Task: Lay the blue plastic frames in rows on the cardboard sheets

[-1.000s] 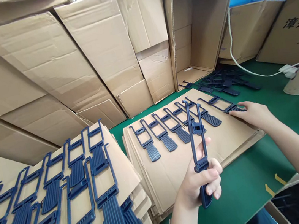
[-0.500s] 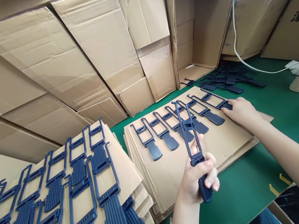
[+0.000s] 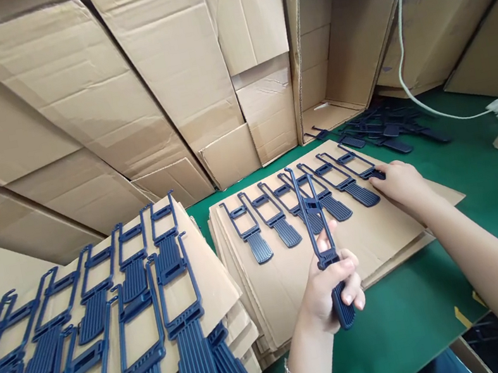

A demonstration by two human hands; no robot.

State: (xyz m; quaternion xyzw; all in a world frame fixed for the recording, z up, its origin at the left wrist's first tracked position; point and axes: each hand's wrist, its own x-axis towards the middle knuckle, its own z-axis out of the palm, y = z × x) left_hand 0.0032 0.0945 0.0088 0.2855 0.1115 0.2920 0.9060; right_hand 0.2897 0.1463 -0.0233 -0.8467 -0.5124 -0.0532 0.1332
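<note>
My left hand (image 3: 318, 293) is closed round the ribbed paddle end of a dark blue plastic bracket (image 3: 313, 205). The bracket's long open frame points up, above the cardboard sheets. With its fingertips, my right hand (image 3: 404, 186) grips the end of the rightmost plastic bracket (image 3: 369, 173) in a row lying on the stacked cardboard sheets (image 3: 290, 282). That bracket's paddle is mostly hidden by the fingers. Several like brackets, one of them a ribbed bracket (image 3: 260, 247) at the row's left end, lie side by side, frames away from me.
A second cardboard stack (image 3: 215, 282) at left carries several overlapping blue brackets. Loose dark parts (image 3: 388, 130) are heaped on the green tabletop (image 3: 482, 171) near an open cardboard box (image 3: 345, 21). A white cable (image 3: 401, 50) runs down at right. Cardboard panels (image 3: 168, 53) line the back.
The view has shifted slightly, so most things sit a little farther right. Both hands keep their hold on the same brackets; the right hand stays at the row's right end.
</note>
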